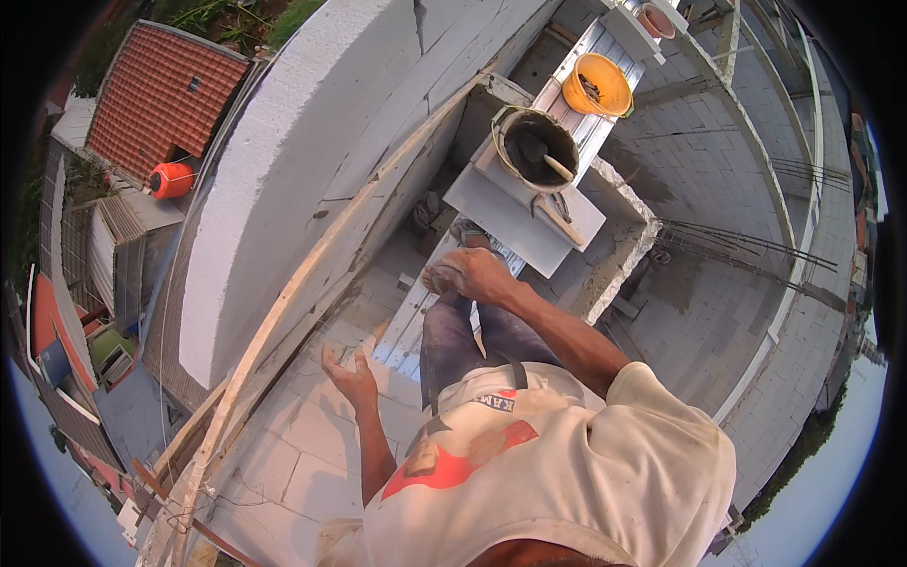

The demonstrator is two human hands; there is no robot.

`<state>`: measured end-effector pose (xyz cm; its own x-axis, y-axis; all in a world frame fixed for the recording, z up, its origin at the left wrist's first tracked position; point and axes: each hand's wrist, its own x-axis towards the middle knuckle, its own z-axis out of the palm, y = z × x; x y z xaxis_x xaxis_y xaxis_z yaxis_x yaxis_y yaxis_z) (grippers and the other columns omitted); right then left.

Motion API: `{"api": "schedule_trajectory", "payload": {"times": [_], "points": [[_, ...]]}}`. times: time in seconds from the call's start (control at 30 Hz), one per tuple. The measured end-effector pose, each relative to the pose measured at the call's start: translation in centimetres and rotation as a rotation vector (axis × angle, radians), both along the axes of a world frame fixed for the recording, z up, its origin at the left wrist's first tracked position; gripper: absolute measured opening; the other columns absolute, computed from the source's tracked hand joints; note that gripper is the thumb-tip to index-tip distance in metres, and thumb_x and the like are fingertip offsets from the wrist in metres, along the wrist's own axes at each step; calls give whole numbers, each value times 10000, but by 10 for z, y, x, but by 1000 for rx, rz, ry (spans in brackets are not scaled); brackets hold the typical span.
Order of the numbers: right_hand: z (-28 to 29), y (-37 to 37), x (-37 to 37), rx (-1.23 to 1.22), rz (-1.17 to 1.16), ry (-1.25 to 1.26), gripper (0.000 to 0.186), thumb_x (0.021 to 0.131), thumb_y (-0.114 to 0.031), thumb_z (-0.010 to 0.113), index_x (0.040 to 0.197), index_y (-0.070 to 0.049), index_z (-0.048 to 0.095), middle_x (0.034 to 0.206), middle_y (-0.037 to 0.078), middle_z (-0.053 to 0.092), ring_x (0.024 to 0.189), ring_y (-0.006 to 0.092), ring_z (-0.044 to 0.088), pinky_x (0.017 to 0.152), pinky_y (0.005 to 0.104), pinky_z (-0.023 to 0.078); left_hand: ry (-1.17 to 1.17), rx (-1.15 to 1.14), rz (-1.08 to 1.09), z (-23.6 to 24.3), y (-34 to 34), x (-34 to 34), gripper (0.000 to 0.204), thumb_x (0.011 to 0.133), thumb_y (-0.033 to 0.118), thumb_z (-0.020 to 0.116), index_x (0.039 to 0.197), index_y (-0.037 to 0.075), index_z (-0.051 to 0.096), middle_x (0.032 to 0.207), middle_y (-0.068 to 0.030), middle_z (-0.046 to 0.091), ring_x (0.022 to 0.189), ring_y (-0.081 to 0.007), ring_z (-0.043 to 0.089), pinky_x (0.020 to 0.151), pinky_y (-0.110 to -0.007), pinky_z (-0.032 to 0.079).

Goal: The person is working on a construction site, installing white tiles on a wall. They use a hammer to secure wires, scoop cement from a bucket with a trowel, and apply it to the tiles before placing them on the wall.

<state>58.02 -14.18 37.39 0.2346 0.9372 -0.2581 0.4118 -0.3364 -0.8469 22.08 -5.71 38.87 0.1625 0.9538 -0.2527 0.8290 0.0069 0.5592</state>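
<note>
Rough block wall [274,132], ribbed metal plank [404,333]

1 bucket [502,156] standing at 1 o'clock, 1 roof [156,90] lying at 10

With the right hand [468,274] marking the clock's centre, the bucket is standing on slabs [491,201]. A handled tool [557,167] is resting in it; a 2nd tool [564,225] is lying on the slabs, at the bucket's 5 o'clock. Farther out at 1 o'clock, a basin [619,90] is sitting on a plank [593,132]. A pole [283,302] is running from 12 to 8 o'clock; beyond it, a wall [274,123] is rising at 10, the roof and a tank [172,180] lying farther out. Rods [746,242] are jutting at 3.
</note>
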Motion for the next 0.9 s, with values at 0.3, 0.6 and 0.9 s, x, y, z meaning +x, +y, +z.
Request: {"api": "schedule_trajectory", "payload": {"times": [0.3, 0.6, 0.9], "points": [[-294, -197, 98, -856, -633, 64, 527, 899, -541, 793, 930, -15, 771, 857, 236, 755, 887, 387, 762, 816, 489, 561, 261, -859, -401, -120, -109, 42, 1082, 867, 439, 846, 1650, -48, 282, 1672, -324, 339, 1533, -462, 384, 1247, -504, 352], [-581, -294, 224, -632, -599, -851, 524, 885, -10, 638, 1395, -29, 520, 1336, 205, 542, 1289, 448, 547, 1065, 596, 491, 784, -733, -697, -187, -87, 101, 1102, 938, 643, 701, 1650, -69, 253, 1548, -327, 467, 1374, -501, 535, 1139, -553, 462], [-583, -258, 253, -862, -405, -539, 415, 909, -108, 662, 1293, -13, 540, 1245, 188, 618, 1233, 403, 625, 996, 538, 559, 828, -309, -403, -151, -121, 126, 776, 917, 470, 785, 1476, 4, 516, 1385, -291, 602, 1260, -453, 613, 1068, -518, 518]]}}
